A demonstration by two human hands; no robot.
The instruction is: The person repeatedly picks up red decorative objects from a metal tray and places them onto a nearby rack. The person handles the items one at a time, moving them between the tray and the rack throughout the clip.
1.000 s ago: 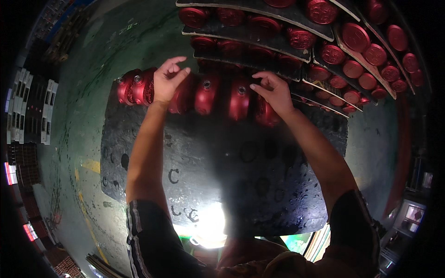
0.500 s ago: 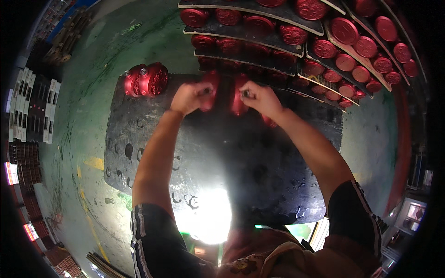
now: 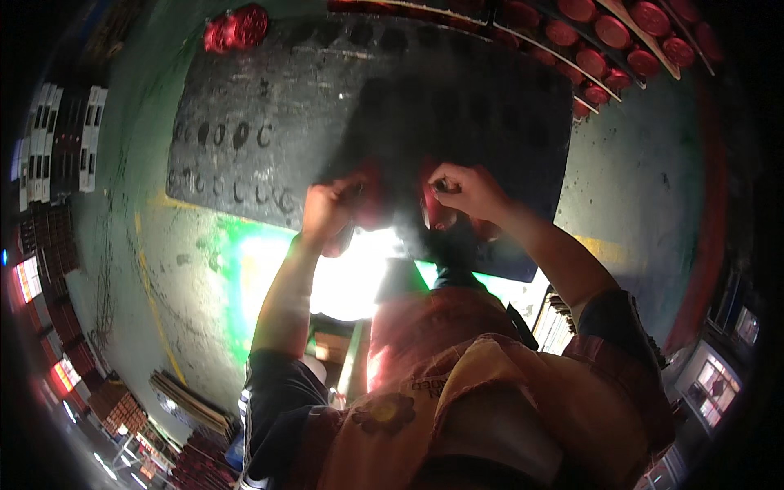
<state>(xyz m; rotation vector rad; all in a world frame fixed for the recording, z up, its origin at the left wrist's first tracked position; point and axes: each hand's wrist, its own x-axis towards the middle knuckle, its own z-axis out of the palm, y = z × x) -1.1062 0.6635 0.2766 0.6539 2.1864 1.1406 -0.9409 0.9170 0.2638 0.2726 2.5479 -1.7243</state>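
Nearest the body, the left hand (image 3: pixel 331 211) is closed around a red cylinder (image 3: pixel 369 200) and the right hand (image 3: pixel 467 189) is closed around a second red cylinder (image 3: pixel 437 211), the two grips side by side and close together, each cylinder hanging just inside its own fist with its long axis running roughly down toward the person, though glare and blur hide the lower ends. Beyond both grips lies the dark perforated mat (image 3: pixel 269 106) on the green floor (image 3: pixel 155 269). Farther off, well apart, a pair of red cylinders (image 3: pixel 237 28) stands up and to the left of the left hand, while racks of red cylinders (image 3: pixel 604 41) run up and to the right of the right hand.
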